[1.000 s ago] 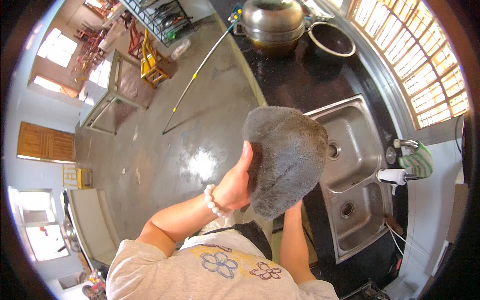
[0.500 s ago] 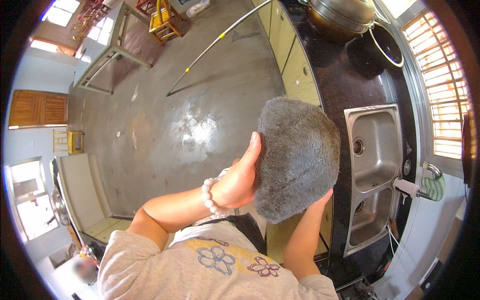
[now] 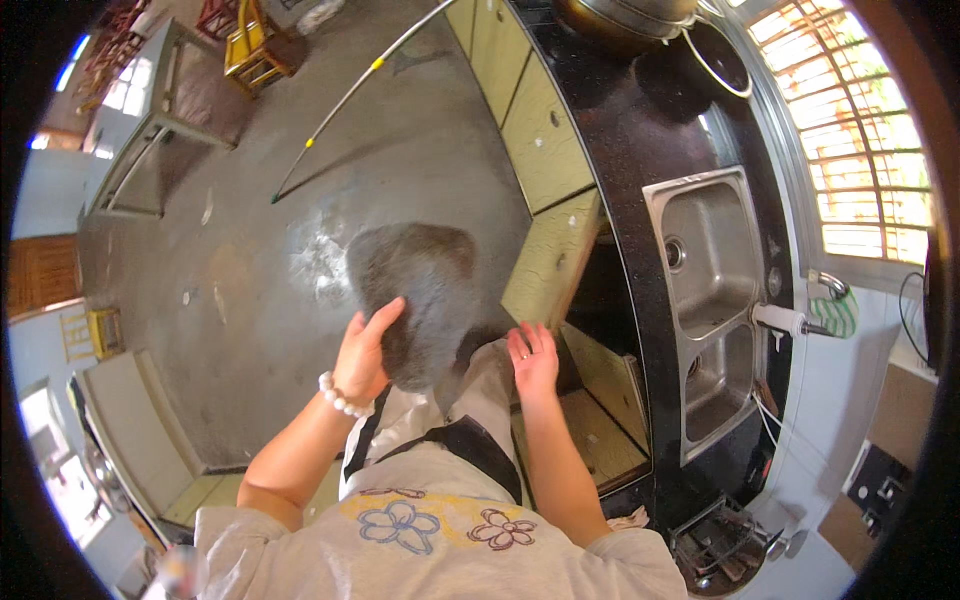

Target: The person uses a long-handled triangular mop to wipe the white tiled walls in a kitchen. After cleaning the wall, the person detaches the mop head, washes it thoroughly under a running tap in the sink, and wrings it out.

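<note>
My left hand (image 3: pixel 362 362), with a white bead bracelet at the wrist, grips the near left edge of a grey plush cloth (image 3: pixel 420 290). The thumb lies on top of it and the other fingers are mostly hidden. The cloth is spread out above the floor in front of my legs and looks slightly blurred. To its right, my right hand (image 3: pixel 534 358) is apart from the cloth and holds nothing, its fingers extended. Just beyond that hand stands an open cupboard door (image 3: pixel 552 262), with a dark opening beside it under the counter.
On my right runs a black countertop (image 3: pixel 625 130) with a double steel sink (image 3: pixel 705 250). A dark pot (image 3: pixel 705 70) sits at its far end. A pole with yellow rings (image 3: pixel 345 98) slants to the floor. Farther left are a yellow chair (image 3: pixel 258 52) and a table (image 3: pixel 150 130).
The cloth has moved left and down, away from the counter. My right hand has let go of it and shows open. The open cupboard has come into view.
</note>
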A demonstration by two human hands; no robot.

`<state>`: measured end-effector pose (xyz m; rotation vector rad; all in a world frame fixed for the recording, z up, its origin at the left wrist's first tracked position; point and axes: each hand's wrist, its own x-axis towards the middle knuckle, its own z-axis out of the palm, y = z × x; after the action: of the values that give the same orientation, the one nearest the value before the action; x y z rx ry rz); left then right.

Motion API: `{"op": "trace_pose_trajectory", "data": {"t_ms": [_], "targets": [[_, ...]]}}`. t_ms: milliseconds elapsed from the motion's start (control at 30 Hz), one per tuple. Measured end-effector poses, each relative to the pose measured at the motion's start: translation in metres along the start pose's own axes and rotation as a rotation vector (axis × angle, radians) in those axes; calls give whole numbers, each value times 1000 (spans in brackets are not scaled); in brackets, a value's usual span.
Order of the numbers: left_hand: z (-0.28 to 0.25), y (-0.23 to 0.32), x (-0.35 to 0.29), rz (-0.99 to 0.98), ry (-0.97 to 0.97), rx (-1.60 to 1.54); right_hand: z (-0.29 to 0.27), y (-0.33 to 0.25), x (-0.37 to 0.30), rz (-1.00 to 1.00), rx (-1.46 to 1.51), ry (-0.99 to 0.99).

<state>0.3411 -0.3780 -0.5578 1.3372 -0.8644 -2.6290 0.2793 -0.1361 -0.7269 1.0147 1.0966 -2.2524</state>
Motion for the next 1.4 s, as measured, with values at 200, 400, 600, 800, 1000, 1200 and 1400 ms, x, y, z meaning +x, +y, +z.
{"op": "trace_pose_trajectory", "data": {"t_ms": [200,400,600,800,1000,1200,1400], "targets": [[-82,-36,37,-42,214,306,46,-3,12,-1089,-1847,-372],[-153,-114,76,-350,321,633,95,11,71,-1137,-2080,-557],[-145,-238,190,-294,61,1010,114,-3,111,-1163,-1656,-760],[-21,-332,380,-382,31,819,0,-54,261,-1076,-1318,-192],[37,-444,547,-330,-173,270,-63,-83,411,-622,-1853,84],[75,-495,581,-385,-69,-123,-96,-79,461,-868,-1894,73],[106,-490,568,-584,-100,-198,-125,-97,477,-980,-1913,85]]}}
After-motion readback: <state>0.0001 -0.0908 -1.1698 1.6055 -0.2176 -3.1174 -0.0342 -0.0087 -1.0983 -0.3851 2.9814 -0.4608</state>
